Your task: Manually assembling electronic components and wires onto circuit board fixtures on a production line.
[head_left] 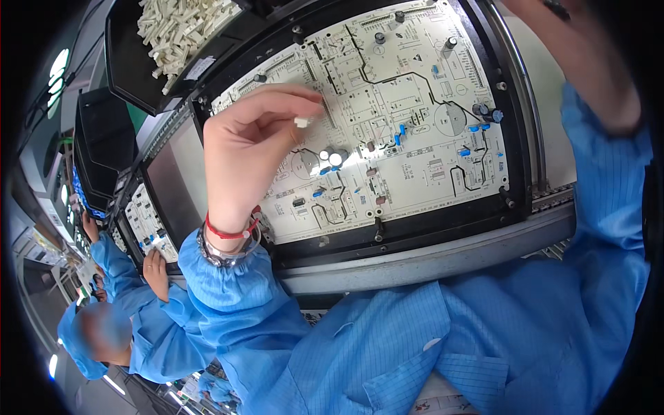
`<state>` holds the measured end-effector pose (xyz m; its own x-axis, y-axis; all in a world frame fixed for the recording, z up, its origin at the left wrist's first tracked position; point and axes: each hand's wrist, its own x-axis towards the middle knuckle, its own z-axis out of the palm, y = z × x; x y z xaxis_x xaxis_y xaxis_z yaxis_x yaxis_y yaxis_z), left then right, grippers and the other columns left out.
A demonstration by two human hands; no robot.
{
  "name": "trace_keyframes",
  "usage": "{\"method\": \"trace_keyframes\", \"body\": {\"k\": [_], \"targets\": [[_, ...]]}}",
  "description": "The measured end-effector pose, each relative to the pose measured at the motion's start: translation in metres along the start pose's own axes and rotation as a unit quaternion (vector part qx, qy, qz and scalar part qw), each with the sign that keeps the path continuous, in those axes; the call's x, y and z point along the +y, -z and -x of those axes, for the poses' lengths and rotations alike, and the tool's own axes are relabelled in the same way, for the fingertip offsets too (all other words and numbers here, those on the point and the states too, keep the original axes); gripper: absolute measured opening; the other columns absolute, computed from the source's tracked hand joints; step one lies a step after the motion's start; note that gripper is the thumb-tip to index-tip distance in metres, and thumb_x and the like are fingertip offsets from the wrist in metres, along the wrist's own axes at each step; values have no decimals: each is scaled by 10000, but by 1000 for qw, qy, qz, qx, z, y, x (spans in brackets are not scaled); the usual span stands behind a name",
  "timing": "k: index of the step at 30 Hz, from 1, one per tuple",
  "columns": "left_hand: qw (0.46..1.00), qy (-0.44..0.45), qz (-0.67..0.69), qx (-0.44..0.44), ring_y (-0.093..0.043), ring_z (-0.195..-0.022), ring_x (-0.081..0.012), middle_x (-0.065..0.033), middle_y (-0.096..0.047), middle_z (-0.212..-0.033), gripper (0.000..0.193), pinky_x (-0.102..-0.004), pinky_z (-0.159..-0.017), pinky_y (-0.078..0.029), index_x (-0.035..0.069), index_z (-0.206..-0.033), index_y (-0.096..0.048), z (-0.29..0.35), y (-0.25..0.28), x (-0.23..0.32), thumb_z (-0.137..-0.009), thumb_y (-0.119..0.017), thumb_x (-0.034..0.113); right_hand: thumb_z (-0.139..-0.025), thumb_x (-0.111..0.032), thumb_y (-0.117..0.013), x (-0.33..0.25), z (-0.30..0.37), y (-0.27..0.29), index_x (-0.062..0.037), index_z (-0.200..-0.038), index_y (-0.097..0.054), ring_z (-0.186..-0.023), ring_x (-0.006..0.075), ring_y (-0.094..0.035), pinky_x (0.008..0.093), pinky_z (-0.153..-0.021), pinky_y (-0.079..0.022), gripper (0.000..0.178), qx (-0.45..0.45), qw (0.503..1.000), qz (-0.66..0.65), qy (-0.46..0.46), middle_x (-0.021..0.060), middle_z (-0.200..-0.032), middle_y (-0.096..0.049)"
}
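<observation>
My left hand (245, 142) is over the left part of a white circuit board (415, 162). Its thumb and fingers pinch a small white connector (302, 122), held above the board; the fingertips are slightly blurred. The board lies in a black frame (415, 225) and carries blue capacitors (399, 135), dark cylindrical capacitors (482, 111) and small brown parts. At the upper right, my right hand (564, 38) reaches past the frame, its fingers cut off by the picture's edge. Something dark shows by it, too little to name.
A black bin (124, 66) heaped with white connectors (183, 31) stands at the upper left, with another black bin (104, 128) below it. A metal rail (429, 252) runs along the near side. Leftward, a co-worker in blue (159, 342) has hands at another board (146, 218).
</observation>
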<state>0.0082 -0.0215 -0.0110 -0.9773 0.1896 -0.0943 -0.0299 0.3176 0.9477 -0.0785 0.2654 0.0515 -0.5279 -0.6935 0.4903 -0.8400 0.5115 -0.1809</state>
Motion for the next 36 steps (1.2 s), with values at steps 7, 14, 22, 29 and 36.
{"method": "trace_keyframes", "body": {"k": [7,14,22,29,36], "targets": [[988,72,134,-17,-642,-948,-142,-118,-652,-1094,278,-215,-800,-490,-62,-1013,-656,3,-3,0,-778,-547,-163,-809,52,-619,-7,31,-7,6,-890,-672,-699,191,-609,303,-614,-488,107,-36,990,-85,-110,116,-831,-645],[988,67,137,-1,-612,-966,-132,-82,-625,-1100,294,-244,-859,-491,-43,-1058,-646,10,-15,-4,-775,-624,-119,-806,42,-629,0,34,-9,4,-885,-670,-773,221,-621,320,-685,-499,98,-52,987,-92,-125,120,-864,-651],[975,-91,-198,49,-543,-750,-133,-67,-657,-958,346,-244,-695,-462,24,-992,-683,3,-18,-14,-658,-737,-47,-787,50,-640,2,33,-13,-3,-889,-681,-771,220,-621,318,-687,-500,122,-66,984,-85,-140,119,-863,-649],[956,-81,-277,49,-557,-744,-152,-70,-654,-890,393,-263,-699,-477,44,-1019,-679,3,-17,-7,-640,-745,-36,-783,49,-646,9,36,-15,-6,-888,-683,-763,227,-623,328,-673,-514,125,-74,983,-102,-135,120,-862,-648],[910,-150,-385,24,-596,-797,-260,-93,-638,-871,309,-333,-694,-496,30,-931,-664,0,-23,5,-639,-721,-56,-781,55,-646,5,35,-17,-4,-876,-672,-760,234,-631,326,-673,-520,114,-71,984,-114,-119,121,-853,-642]]}}
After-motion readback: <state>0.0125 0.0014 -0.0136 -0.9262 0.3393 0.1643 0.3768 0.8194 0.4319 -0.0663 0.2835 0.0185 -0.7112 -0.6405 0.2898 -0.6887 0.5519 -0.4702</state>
